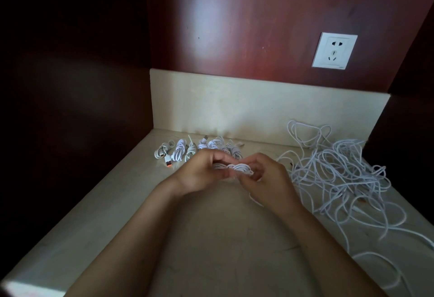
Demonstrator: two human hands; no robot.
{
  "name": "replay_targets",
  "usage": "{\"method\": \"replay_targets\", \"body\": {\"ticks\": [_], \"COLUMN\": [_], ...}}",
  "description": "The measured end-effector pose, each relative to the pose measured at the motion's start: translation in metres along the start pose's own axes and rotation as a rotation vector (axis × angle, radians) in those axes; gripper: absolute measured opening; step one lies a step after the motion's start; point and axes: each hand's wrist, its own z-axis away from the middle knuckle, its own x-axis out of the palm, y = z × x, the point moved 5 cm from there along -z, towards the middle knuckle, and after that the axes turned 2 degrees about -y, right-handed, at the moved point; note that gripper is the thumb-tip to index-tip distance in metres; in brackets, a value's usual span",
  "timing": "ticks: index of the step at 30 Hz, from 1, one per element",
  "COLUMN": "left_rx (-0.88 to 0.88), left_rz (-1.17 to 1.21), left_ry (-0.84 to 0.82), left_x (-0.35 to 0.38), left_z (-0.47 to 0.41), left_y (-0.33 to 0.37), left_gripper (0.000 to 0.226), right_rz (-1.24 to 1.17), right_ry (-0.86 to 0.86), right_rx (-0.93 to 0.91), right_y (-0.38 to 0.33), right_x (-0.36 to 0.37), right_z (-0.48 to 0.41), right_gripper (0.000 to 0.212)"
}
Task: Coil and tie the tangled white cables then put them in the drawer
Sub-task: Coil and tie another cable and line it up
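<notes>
Left hand [203,170] and right hand [265,177] both pinch a small white cable coil [233,168]; several tied white bundles [199,150] lie done, the large tangled white cable heap [340,174] remains; no drawer is visible.

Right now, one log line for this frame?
left hand: grips coiled cable | right hand: pinches same cable | done: tied bundles at back | pending: tangled pile right

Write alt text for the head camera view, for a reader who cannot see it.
The left hand and right hand hold a small coiled white cable over a pale stone countertop. Behind them lies a row of tied cable bundles; a tangled pile of white cables sprawls to the right, below a wall socket.
</notes>
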Motion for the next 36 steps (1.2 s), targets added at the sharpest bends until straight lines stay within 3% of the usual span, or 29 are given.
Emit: {"method": "replay_targets", "body": {"ticks": [3, 6, 8, 14, 19, 25, 29, 33, 36], "left_rx": [0.074, 0.127, 0.110, -0.038, 0.011, 0.060, -0.002, -0.099, -0.053], "left_rz": [-0.040, -0.481, -0.637, -0.698, -0.815, -1.024, -1.213, -1.125, -1.006], "left_ry": [0.053, 0.215, 0.276, 0.141, 0.125, 0.032, -0.077, -0.110, -0.016], "left_x": [-0.006, -0.016, -0.019, -0.015, -0.006, 0.009, 0.015, 0.016, 0.017], "left_z": [-0.002, -0.005, -0.014, -0.073, -0.113, -0.144, -0.146, -0.140, -0.130], "left_y": [0.001, 0.004, 0.020, 0.049, 0.027, -0.024, -0.047, -0.054, -0.044], "left_gripper": [0.024, 0.031, 0.028, 0.026, 0.033, 0.035, 0.037, 0.045, 0.046], "right_rz": [-0.062, -0.053, 0.017, 0.249, 0.426, 0.427, 0.387, 0.275, 0.247], "right_ry": [0.093, 0.135, 0.147, 0.148, 0.112, -0.012, -0.179, -0.201, -0.244], "right_rx": [-0.014, -0.055, -0.099, -0.338, -0.246, -0.024, 0.060, 0.086, 0.134], "right_y": [-0.008, -0.022, -0.033, -0.040, -0.007, 0.040, 0.059, 0.066, 0.061], "right_x": [-0.008, -0.017, -0.024, -0.046, -0.037, -0.013, 0.005, -0.002, -0.013], "right_z": [-0.002, -0.005, -0.010, -0.037, -0.059, -0.079, -0.076, -0.070, -0.065], "right_gripper": [0.013, 0.014, 0.019, 0.019, 0.018, 0.015, 0.029, 0.038, 0.035]}}
